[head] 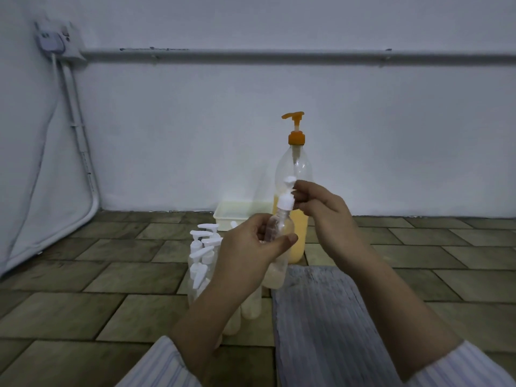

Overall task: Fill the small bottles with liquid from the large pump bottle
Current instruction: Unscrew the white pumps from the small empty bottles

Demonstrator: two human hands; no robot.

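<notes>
Small clear plastic bottle (pixel 279 233) with a white pump cap (pixel 287 201), held up in front of me, slightly tilted, a little pale yellowish liquid at its bottom. My left hand (pixel 251 252) is wrapped around the body, thumb across the front, fingers behind. My right hand (pixel 321 210) pinches at the white cap, fingertips (pixel 297 195) closed on the collar; the pump head sticks up just above them.

Directly behind the small bottle: large clear plastic bottle with an orange pump top (pixel 293 174), standing upright on the floor, orange-yellow liquid filling roughly its lower part, upper part empty. Spout points left.

Just left of the large bottle, against the wall: pale rectangular plastic tub (pixel 240 212).

Below and left of my left hand: cluster of small clear pump bottles with white tops (pixel 202 255), standing close together on the floor; some near my wrist show pale liquid inside.

Under my right forearm: grey ribbed fabric (pixel 321 317). Floor is brownish-green brick-pattern tile (pixel 83 303). Striped sleeves at both wrists. White wall behind, grey pipe (pixel 279 55) running across it.
</notes>
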